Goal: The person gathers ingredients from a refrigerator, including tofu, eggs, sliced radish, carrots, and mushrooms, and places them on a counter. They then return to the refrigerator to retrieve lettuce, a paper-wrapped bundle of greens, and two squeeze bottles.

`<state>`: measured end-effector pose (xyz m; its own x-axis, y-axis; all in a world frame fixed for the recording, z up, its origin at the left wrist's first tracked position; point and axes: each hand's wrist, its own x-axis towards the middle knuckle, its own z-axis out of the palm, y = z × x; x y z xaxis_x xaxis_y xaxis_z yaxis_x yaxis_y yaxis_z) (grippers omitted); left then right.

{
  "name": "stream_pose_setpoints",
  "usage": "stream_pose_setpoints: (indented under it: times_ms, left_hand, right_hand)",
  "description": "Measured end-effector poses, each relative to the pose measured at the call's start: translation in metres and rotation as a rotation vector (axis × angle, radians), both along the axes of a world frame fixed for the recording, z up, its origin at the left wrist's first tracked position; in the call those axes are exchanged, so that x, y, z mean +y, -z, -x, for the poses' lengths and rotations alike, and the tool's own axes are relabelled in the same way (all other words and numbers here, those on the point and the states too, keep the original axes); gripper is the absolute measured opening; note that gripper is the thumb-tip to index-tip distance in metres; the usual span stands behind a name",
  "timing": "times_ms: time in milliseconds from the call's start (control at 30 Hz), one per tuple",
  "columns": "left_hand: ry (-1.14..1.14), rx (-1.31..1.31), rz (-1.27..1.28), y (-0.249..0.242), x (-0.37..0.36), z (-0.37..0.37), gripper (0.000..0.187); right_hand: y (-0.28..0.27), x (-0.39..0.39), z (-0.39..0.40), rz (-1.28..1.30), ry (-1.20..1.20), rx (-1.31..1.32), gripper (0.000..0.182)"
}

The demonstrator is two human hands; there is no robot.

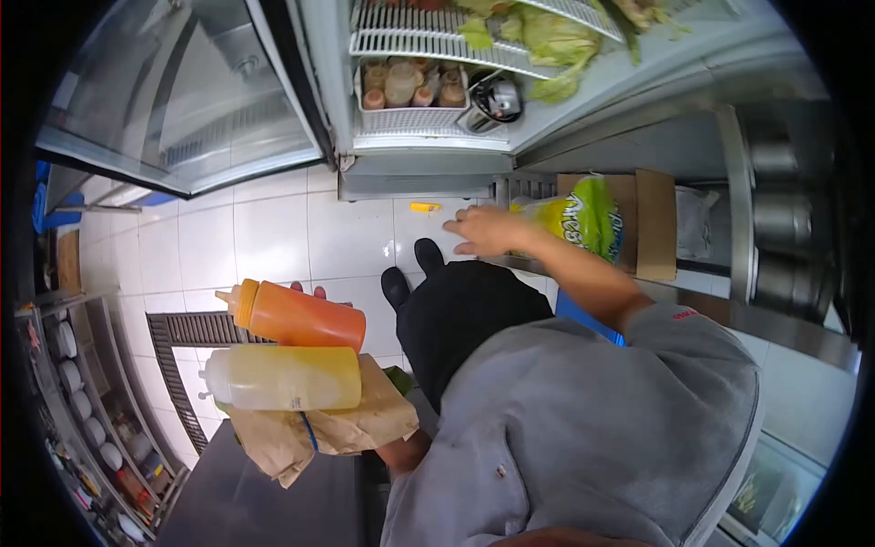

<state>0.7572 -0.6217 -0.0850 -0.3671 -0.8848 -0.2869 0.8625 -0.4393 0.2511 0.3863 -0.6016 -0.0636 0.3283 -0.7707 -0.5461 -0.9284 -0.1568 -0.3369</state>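
Observation:
My left hand (319, 293) cradles a load from below, its fingertips showing past an orange-filled squeeze bottle (305, 314). Beside that bottle lies a second squeeze bottle (287, 377) with pale yellow contents, resting on a crumpled brown paper bag (337, 422). A dark blue band crosses the bag, and green leafy bits peek out at its edges. Most of the left palm is hidden under these things. My right hand (483, 230) is empty with fingers apart, reaching over the floor near a small yellow object (424, 207) in front of the fridge.
The fridge (424, 169) has its glass door (210, 100) swung out to the left. Inside, a white basket (415, 118) of bottles stands near a metal container (492, 102). Lettuce (556, 41) lies on the rack. At right, a cardboard box (656, 223) holds a green-yellow bag (592, 214).

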Motion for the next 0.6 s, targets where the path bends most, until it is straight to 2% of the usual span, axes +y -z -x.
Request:
stream_pose_setpoints:
  times_ms: [67, 133, 200, 233, 267, 300, 367, 400, 467, 500, 567, 600]
  left_hand:
    - [0.006, -0.073, -0.112, 0.019, -0.006, -0.006, 0.082]
    - [0.205, 0.043, 0.258, 0.028, -0.001, -0.017, 0.069]
    - [0.207, 0.071, 0.272, 0.052, -0.003, -0.019, 0.067]
    - [0.203, 0.093, 0.3, 0.068, -0.002, -0.022, 0.064]
    - [0.087, 0.052, 0.049, 0.072, 0.01, -0.028, 0.079]
    - [0.079, 0.065, 0.053, 0.078, 0.016, -0.033, 0.079]
    - [-0.057, -0.069, -0.08, 0.1, 0.019, -0.038, 0.08]
    - [-0.064, -0.061, -0.082, 0.113, 0.021, -0.037, 0.08]
    - [-0.05, 0.039, 0.154, 0.138, 0.021, -0.032, 0.087]
    - [-0.055, 0.041, 0.152, 0.153, 0.024, -0.04, 0.087]
    - [-0.087, -0.165, -0.342, 0.191, 0.034, -0.078, 0.102]
    - [-0.093, -0.162, -0.341, 0.201, 0.032, -0.074, 0.102]
  right_hand:
    - [0.031, -0.024, 0.021, 0.014, 0.025, 0.004, 0.043]
    - [0.051, -0.03, 0.032, 0.045, 0.093, -0.001, 0.044]
    - [0.04, -0.061, 0.049, 0.112, 0.093, 0.052, 0.044]
    - [0.046, -0.074, 0.057, 0.178, 0.143, 0.063, 0.043]
    - [0.052, -0.082, 0.068, 0.242, 0.196, 0.074, 0.042]
    - [0.062, -0.091, 0.082, 0.247, 0.187, 0.087, 0.042]
    - [0.084, -0.111, 0.113, 0.627, 0.279, 0.054, 0.039]
    - [0.092, -0.123, 0.127, 0.627, 0.27, 0.06, 0.039]
    - [0.089, -0.154, 0.151, 0.776, 0.376, 0.064, 0.04]
    - [0.088, -0.167, 0.158, 0.776, 0.371, 0.065, 0.04]
    - [0.081, -0.194, 0.168, 0.865, 0.443, 0.13, 0.05]
    - [0.09, -0.201, 0.171, 0.867, 0.436, 0.128, 0.05]
